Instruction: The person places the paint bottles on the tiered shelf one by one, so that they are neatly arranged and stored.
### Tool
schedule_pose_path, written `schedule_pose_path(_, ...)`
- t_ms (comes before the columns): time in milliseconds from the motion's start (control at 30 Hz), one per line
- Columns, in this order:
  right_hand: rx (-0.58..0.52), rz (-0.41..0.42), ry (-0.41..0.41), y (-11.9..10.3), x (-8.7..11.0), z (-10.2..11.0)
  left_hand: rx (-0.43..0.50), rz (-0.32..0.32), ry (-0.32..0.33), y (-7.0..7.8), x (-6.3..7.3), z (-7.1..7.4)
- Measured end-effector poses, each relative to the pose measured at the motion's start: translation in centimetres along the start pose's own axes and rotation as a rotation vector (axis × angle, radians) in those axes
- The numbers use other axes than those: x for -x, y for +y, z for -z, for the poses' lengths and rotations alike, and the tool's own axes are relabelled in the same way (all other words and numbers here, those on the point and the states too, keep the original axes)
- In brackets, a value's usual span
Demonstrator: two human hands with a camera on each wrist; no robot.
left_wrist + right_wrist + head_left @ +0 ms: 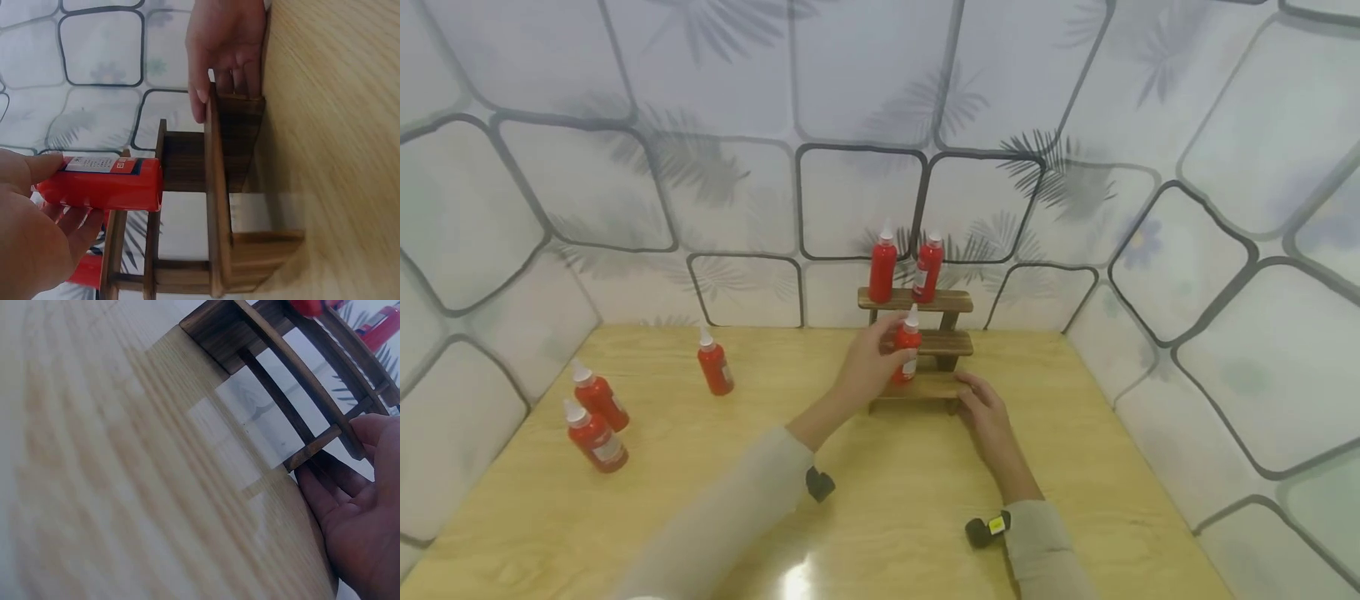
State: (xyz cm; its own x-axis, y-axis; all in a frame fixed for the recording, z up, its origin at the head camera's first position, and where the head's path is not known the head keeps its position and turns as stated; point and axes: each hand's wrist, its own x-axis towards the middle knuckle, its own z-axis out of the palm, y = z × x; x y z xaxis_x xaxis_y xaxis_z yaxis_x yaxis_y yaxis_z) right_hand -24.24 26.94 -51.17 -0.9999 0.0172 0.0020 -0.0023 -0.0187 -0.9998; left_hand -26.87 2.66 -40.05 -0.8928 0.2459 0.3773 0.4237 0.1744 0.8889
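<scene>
While a front bottle [597, 439] and a rear bottle [601, 400] stand just beside each other at the left of the table [880, 533], a third bottle [716, 367] stands alone between them and the wooden stand [942, 342]. Next comes the left hand [869, 362], its thumb and fingers pinching the held bottle [909, 340], which is upright before the middle tier; the left wrist view shows its base clear of the lowest tier [928, 387]. Setting it down well would call for keeping it vertical, seating the whole base flat, and only then loosening the fingers. Above, on the top tier, a left bottle [882, 271] and a right bottle [928, 273] stand slightly apart; the knuckles should keep clear of both. Rightmost, the right hand [988, 414] grips the lowest tier's end, thumb above and fingers below; light, even bracing should stop the stand sliding.
</scene>
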Motion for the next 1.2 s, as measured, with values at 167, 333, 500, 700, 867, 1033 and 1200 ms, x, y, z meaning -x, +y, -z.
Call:
schedule_pose_path(167,0.001,-0.023,0.025,-0.1,-0.2,-0.2,-0.039,0.001,-0.042,1.1,-1.9,-1.4)
schedule_pose_path(333,-0.003,-0.034,0.028,-0.3,0.2,-0.3,-0.040,-0.006,-0.076,2.4,-3.5,-2.5)
schedule_pose_path(500,0.029,-0.038,0.016,-0.1,0.1,-0.1,-0.037,-0.016,-0.072,3.4,-5.5,-3.3)
schedule_pose_path(700,0.028,-0.034,0.007,0.1,-0.2,-0.1,-0.036,-0.025,-0.050,4.0,-7.8,-3.7)
schedule_pose_path(867,0.014,-0.033,0.012,0.0,-0.2,-0.2,-0.055,-0.014,-0.036,4.3,-9.4,-4.0)
schedule_pose_path(1033,-0.005,-0.034,-0.006,0.0,-0.2,-0.1,-0.097,-0.028,-0.041,4.4,-10.2,-4.4)
schedule_pose_path(1200,-0.016,-0.033,-0.009,-0.1,-0.1,-0.1,-0.125,-0.033,-0.042,4.7,-11.0,-5.0)
